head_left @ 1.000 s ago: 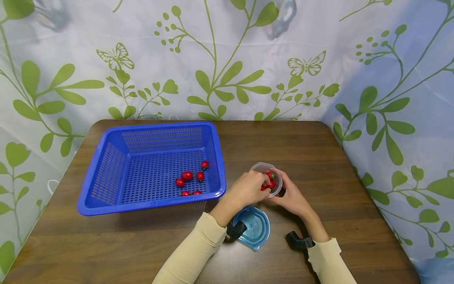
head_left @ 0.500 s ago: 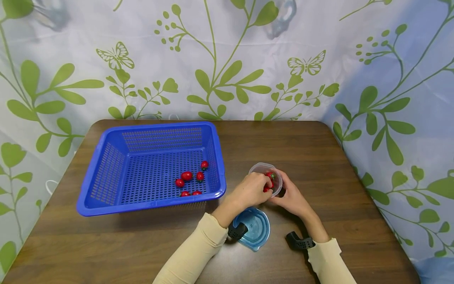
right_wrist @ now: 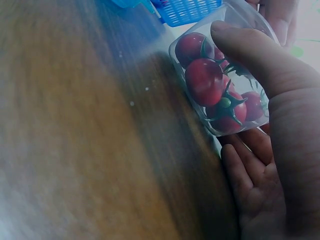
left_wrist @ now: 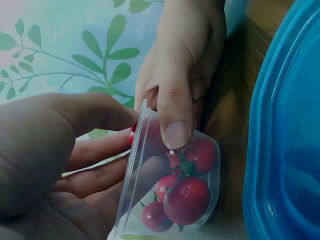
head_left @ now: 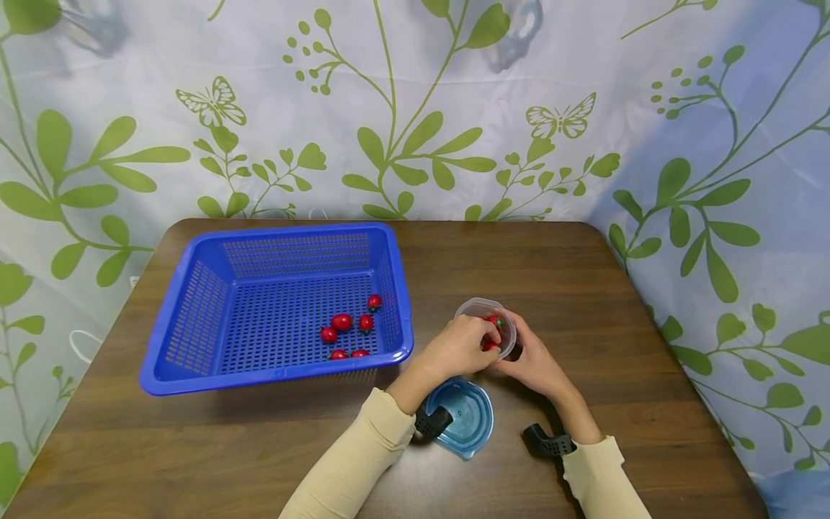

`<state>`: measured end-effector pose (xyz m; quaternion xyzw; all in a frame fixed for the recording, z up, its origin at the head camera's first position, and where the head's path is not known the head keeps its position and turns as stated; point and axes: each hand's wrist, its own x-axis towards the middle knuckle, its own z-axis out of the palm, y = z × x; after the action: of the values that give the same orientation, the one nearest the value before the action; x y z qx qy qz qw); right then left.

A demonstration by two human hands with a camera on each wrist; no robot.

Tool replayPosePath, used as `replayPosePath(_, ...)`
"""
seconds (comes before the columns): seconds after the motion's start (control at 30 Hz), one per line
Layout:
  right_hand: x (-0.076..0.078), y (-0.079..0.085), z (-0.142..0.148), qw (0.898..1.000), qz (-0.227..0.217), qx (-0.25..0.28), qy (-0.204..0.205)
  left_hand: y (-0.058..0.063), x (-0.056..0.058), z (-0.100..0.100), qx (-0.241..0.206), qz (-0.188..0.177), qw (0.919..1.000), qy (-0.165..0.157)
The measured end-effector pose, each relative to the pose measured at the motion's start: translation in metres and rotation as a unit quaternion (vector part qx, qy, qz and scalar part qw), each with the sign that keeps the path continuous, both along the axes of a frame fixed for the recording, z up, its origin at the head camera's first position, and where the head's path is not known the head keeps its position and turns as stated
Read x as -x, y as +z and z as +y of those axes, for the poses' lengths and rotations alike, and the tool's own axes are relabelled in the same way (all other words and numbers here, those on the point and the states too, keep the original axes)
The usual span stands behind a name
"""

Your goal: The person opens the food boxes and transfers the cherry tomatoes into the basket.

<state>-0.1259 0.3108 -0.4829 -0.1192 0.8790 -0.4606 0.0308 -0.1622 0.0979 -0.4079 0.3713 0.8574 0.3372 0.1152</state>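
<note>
A clear plastic container with cherry tomatoes inside is tilted toward the left, just off the table's middle. My right hand grips it from the right, thumb along one wall and fingers around the other side. My left hand reaches over the container's mouth with its fingertips inside. In the left wrist view a small red cherry tomato shows between its thumb and index finger, mostly hidden. Green stems remain on several tomatoes at the bottom.
A blue perforated basket stands at the left, with several cherry tomatoes in its right part. Below my left wrist a blue lid lies on the wooden table. A patterned curtain hangs behind.
My left hand has shifted slightly inside the container's mouth, its fingers moving a little among the tomatoes. The right hand, container, basket and lid stay where they were.
</note>
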Motion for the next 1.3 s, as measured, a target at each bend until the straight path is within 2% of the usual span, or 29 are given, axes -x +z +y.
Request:
replayPosePath(0.23, 0.000, 0.001, 0.000, 1.000, 0.004, 0.009, 0.005, -0.002, 0.002, -0.001, -0.014, -0.003, 0.9999, -0.008)
replayPosePath(0.33, 0.000, 0.001, 0.000, 1.000, 0.004, 0.013, 0.006, 0.003, 0.002, -0.003, -0.012, -0.005, 0.9998, -0.015)
replayPosePath(0.6, 0.001, 0.000, -0.001, 1.000, 0.002, 0.006, 0.005, 0.006, 0.002, -0.005, -0.019, 0.018, 0.9994, -0.024)
replayPosePath(1.07, 0.000, -0.001, -0.002, 1.000, -0.001, 0.005, -0.003, 0.019, 0.003, -0.013, -0.044, 0.004, 0.9990, -0.011)
replayPosePath(1.3, 0.001, 0.000, -0.003, 1.000, -0.006, 0.009, -0.008, 0.026, 0.007, -0.024, -0.065, -0.005, 0.9978, -0.008)
